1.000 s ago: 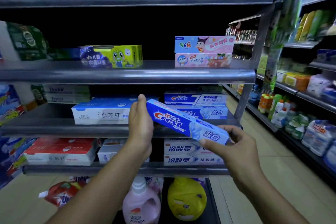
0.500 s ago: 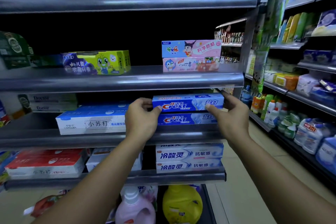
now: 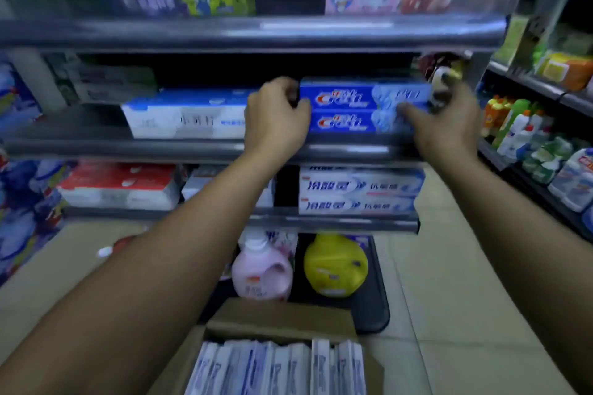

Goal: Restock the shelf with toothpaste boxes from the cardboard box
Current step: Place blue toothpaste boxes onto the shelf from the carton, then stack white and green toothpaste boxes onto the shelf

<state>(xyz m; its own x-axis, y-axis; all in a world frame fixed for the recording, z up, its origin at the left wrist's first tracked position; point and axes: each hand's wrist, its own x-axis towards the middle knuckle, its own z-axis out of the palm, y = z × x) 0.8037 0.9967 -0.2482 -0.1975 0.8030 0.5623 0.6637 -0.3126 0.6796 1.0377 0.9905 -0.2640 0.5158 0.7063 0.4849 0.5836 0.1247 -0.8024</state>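
A blue toothpaste box [image 3: 362, 94] lies on top of a second identical box [image 3: 345, 122] on the middle shelf [image 3: 160, 147]. My left hand [image 3: 276, 115] curls around the top box's left end, thumb against it. At the right end, the fingers of my right hand [image 3: 446, 125] press on the box. Low in the view, the open cardboard box [image 3: 282, 314] holds several white and blue toothpaste boxes [image 3: 276, 369] standing on edge.
White toothpaste cartons [image 3: 186, 119] sit left of the blue stack. White and blue boxes [image 3: 359, 189] and red and white cartons [image 3: 118, 183] fill the lower shelf. A pink bottle [image 3: 260, 269] and a yellow bottle [image 3: 333, 266] stand on the floor tray. Another stocked shelf [image 3: 545, 151] runs along the right.
The blue box went from tilted in the air to flat on the stack on the middle shelf. My view has tipped down, and the cardboard box now shows.
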